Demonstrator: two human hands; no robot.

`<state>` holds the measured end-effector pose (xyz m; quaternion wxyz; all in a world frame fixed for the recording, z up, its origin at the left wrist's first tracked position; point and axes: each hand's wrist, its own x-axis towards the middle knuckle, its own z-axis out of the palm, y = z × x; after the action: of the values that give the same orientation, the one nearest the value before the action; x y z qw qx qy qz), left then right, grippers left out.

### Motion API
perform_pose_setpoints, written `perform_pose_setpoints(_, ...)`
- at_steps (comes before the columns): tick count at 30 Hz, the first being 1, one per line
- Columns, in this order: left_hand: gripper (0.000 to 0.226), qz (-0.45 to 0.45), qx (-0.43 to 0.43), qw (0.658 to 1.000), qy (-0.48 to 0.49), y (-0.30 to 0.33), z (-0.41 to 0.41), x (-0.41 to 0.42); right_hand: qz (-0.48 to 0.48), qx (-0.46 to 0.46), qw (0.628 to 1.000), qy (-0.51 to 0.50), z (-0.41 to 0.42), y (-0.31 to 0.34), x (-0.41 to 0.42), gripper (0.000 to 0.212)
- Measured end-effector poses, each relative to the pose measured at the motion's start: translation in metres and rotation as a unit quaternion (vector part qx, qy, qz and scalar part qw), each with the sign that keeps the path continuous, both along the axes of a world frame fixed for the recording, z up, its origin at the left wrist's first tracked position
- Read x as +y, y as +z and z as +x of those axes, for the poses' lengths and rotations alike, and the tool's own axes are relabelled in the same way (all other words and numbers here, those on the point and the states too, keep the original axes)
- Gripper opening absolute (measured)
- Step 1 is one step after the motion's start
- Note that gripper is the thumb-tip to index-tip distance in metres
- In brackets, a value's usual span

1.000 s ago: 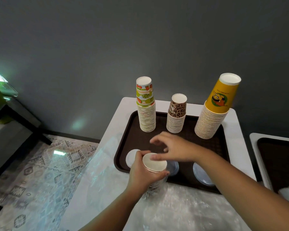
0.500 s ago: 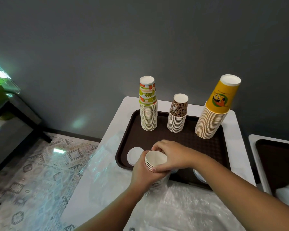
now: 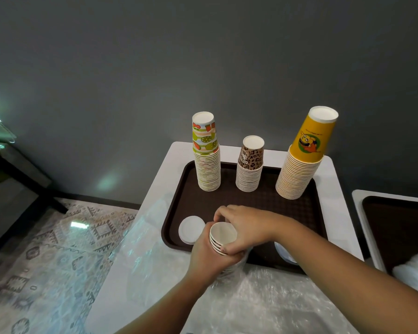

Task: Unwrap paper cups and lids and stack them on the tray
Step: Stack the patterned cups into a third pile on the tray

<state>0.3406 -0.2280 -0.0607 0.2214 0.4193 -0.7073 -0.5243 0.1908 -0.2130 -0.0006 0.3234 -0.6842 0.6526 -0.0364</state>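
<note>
A small stack of white paper cups [image 3: 223, 235] tilts mouth-up over the front edge of the brown tray [image 3: 263, 201]. My left hand [image 3: 209, 259] grips the stack from below, where clear wrap still clings to it. My right hand [image 3: 246, 226] curls over the top cups and pinches their rims. At the tray's back stand three upside-down stacks: fruit-print cups [image 3: 206, 155], leopard-print cups [image 3: 249, 167] and tall yellow cups [image 3: 302, 157]. A white lid [image 3: 190, 229] lies at the tray's front left. Other lids [image 3: 284, 254] show partly behind my right forearm.
Crumpled clear plastic wrap [image 3: 263, 302] covers the white table's near half. A second brown tray [image 3: 401, 227] sits on a table to the right, with a white plastic bundle [image 3: 415, 271] at its front. A grey wall rises behind; patterned floor lies to the left.
My right hand came down from hovering above the stack and closed on its top cups. The stack turned from bottom-up to mouth-up and tilted toward me.
</note>
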Motion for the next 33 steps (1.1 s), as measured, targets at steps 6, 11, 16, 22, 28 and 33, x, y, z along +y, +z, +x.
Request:
perform_pose_setpoints(6, 0.066, 0.002, 0.006, 1.000, 0.003, 0.000, -0.004, 0.000, -0.004, 0.020, 1.000, 0.014, -0.002, 0.007, -0.001, 0.054)
perform_pose_setpoints(11, 0.065, 0.003, -0.012, 1.000, 0.021, -0.004, -0.005, -0.004, -0.063, 0.039, 0.997, 0.025, 0.000, 0.006, 0.003, 0.041)
perform_pose_setpoints(16, 0.063, -0.034, -0.028, 0.999, -0.018, -0.006, -0.008, -0.005, -0.168, 0.038, 0.981, 0.088, 0.007, 0.007, 0.010, 0.014)
perform_pose_setpoints(22, 0.066, 0.010, 0.007, 1.000, 0.001, -0.004, -0.008, -0.005, -0.185, -0.011, 0.982, 0.047, 0.000, 0.024, 0.010, 0.018)
perform_pose_setpoints(28, 0.065, 0.041, 0.020, 0.999, 0.014, -0.004, -0.007, -0.003, -0.104, 0.020, 0.994, 0.001, -0.018, 0.033, 0.012, 0.072)
perform_pose_setpoints(33, 0.068, 0.033, 0.026, 0.999, 0.014, -0.004, -0.009, -0.003, -0.093, 0.254, 0.958, 0.094, -0.010, 0.016, 0.010, 0.070)
